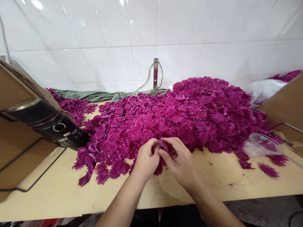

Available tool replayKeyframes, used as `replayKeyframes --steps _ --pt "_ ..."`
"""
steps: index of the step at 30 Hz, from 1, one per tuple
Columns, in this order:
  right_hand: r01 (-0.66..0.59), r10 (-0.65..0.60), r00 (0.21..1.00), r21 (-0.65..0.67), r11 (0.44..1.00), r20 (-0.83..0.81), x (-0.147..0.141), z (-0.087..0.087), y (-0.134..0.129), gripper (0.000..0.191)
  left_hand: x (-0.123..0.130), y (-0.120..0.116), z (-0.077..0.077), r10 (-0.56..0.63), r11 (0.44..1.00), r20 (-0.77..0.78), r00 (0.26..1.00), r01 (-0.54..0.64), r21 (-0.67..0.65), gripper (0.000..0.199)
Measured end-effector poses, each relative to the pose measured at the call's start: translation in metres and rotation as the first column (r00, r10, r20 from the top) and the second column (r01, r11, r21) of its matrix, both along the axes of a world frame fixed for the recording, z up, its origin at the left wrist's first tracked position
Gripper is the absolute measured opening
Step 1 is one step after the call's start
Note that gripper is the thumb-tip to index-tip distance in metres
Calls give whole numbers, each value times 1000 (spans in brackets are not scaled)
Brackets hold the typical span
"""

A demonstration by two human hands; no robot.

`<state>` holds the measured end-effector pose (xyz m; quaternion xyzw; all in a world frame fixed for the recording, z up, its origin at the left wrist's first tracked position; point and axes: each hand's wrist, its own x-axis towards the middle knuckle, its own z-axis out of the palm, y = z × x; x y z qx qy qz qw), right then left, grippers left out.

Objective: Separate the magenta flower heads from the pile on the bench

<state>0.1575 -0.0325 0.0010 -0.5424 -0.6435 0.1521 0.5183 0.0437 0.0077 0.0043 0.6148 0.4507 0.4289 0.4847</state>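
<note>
A large heap of magenta flower-shaped pieces [194, 110] with fringed edges covers the middle of the pale table. At its front edge my left hand [148, 157] and my right hand [178, 157] meet, fingertips nearly touching. Both pinch one magenta flower piece [163, 145] between thumbs and fingers; part of it is hidden by the fingers. Other magenta petals hang or lie just below my hands.
A black vacuum bottle [54, 123] leans at the left beside a cardboard box [14, 85]. A clear plastic tub [262, 145] stands at the right, near another cardboard panel [284, 107]. Green cloth [94, 95] lies along the tiled wall. The table's front edge [94, 211] runs below my forearms.
</note>
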Motion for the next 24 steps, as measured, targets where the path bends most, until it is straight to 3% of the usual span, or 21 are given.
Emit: replayKeyframes --steps 3,5,7,9,11,12,13,15,18,21,24 --pt "58 -58 998 -18 998 -10 19 10 0 15 -6 -6 2 1 984 -211 977 37 176 13" --pt "207 -206 978 -7 978 36 52 17 -3 15 -10 -15 4 -13 950 -297 955 105 294 16" --pt "390 -385 917 -27 921 100 100 27 -11 16 -11 -25 3 -81 891 -376 923 236 389 17" --pt "530 -511 845 -109 841 158 155 42 -25 17 -8 -34 -1 -236 763 -457 857 455 460 19" --pt "693 -593 705 -206 691 389 202 58 -39 13 2 -42 -8 -387 593 -537 750 648 478 23" --pt "750 -545 630 -250 613 553 221 65 -44 13 9 -45 -12 -432 530 -578 693 713 459 25" --pt "767 -439 582 -284 575 684 234 71 -46 13 17 -48 -16 -453 496 -618 642 758 423 26" --pt "764 -235 524 -331 553 818 250 76 -43 15 32 -49 -20 -432 512 -704 563 796 323 27" --pt "703 -61 535 -404 586 843 252 73 -27 17 45 -47 -24 -340 598 -803 489 772 217 33" --pt "643 72 556 -483 594 828 248 66 -12 21 45 -45 -28 -271 647 -831 486 731 216 38" --pt "589 174 583 -560 582 794 246 65 -3 22 41 -45 -35 -230 661 -829 509 708 251 40"
